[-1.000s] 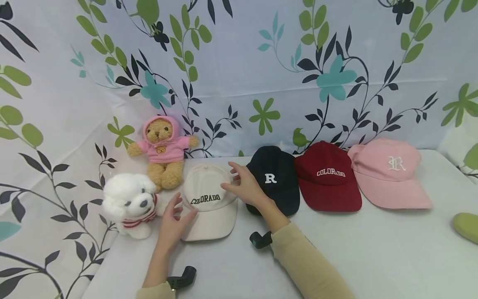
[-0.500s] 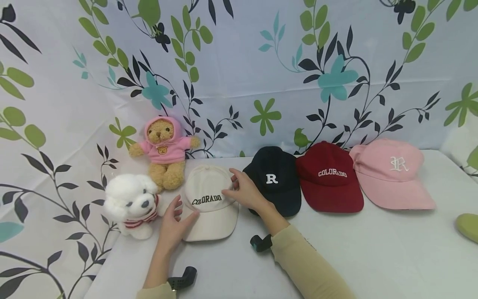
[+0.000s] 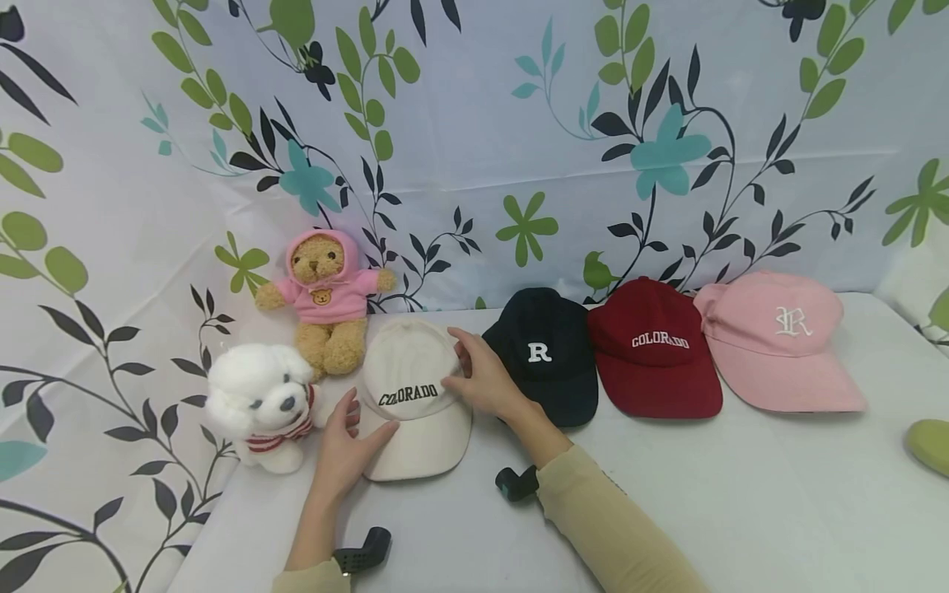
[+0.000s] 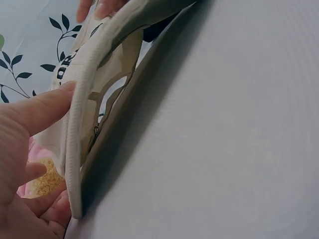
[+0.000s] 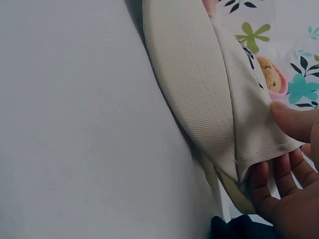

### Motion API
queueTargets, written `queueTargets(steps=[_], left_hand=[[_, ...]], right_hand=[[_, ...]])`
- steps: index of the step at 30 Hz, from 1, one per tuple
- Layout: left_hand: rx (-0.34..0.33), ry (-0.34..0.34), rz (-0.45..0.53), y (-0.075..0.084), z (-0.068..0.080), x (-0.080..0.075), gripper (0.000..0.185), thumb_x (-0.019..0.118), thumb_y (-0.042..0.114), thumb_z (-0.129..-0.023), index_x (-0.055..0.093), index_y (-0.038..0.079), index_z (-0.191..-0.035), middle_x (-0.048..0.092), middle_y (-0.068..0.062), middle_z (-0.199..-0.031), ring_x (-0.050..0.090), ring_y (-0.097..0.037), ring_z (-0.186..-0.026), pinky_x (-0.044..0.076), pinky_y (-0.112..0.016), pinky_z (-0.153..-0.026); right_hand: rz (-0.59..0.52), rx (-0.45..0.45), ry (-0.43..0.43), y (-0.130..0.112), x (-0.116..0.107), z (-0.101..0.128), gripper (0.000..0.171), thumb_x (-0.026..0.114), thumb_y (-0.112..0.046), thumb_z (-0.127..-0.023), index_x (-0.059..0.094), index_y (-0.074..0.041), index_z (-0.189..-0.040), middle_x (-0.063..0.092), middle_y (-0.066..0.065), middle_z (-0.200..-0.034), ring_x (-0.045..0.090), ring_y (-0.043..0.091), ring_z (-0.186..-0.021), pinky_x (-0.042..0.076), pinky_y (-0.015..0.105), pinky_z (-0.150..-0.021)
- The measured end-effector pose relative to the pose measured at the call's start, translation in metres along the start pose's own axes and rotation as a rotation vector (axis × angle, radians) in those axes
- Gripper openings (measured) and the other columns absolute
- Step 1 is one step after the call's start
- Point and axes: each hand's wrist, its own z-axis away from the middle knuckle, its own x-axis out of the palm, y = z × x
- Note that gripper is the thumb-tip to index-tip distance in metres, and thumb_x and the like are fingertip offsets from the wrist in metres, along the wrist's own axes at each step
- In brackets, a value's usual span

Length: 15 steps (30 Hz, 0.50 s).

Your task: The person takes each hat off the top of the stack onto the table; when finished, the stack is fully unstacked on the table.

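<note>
Both hands are at a cream baseball cap lettered COLORADO. My left hand holds its left side, the thumb on top near the brim and the other fingers down along the edge. In the left wrist view the brim stands tilted, showing its grey underside and the hollow of the crown. My right hand pinches the opposite side. The right wrist view shows that thumb on the crown and the fingers tucked under its lower rim. A navy cap with a white R sits partly behind the right hand.
Left of the cap sit a white plush dog and a teddy bear in a pink hoodie. A dark red cap and a pink cap continue the row rightward on the white cloth. Leaf-patterned fabric hangs behind.
The right hand has shifted slightly left with its fingers closer in on the cream cap. The cap's front has tipped up a little, and its lettering shows more fully. The left hand has barely moved.
</note>
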Motion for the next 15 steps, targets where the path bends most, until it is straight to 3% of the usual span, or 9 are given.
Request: queueTargets(steps=[7,15], left_hand=[[-0.052,0.008,-0.019,0.004,0.0018,-0.003,0.098,0.078,0.04,-0.088,0.022,0.0,-0.158,0.043,-0.028,-0.141,0.042,-0.038,-0.124,0.036,-0.053,-0.103],[-0.016,0.051,-0.038,0.0015,0.0007,-0.0002,0.087,0.079,0.039,-0.088,0.036,0.004,-0.155,0.048,-0.021,-0.138,0.049,-0.03,-0.109,0.042,-0.041,-0.087]], right_hand=[[-0.016,-0.044,0.032,-0.002,0.0026,0.0,0.074,0.076,0.005,-0.084,0.042,-0.001,-0.15,0.05,0.008,-0.112,0.048,0.019,-0.094,0.046,0.029,-0.079],[0.001,-0.055,0.046,-0.0023,0.002,0.0021,0.066,0.075,0.005,-0.085,0.048,0.004,-0.145,0.051,0.01,-0.111,0.049,0.021,-0.095,0.048,0.03,-0.079]])
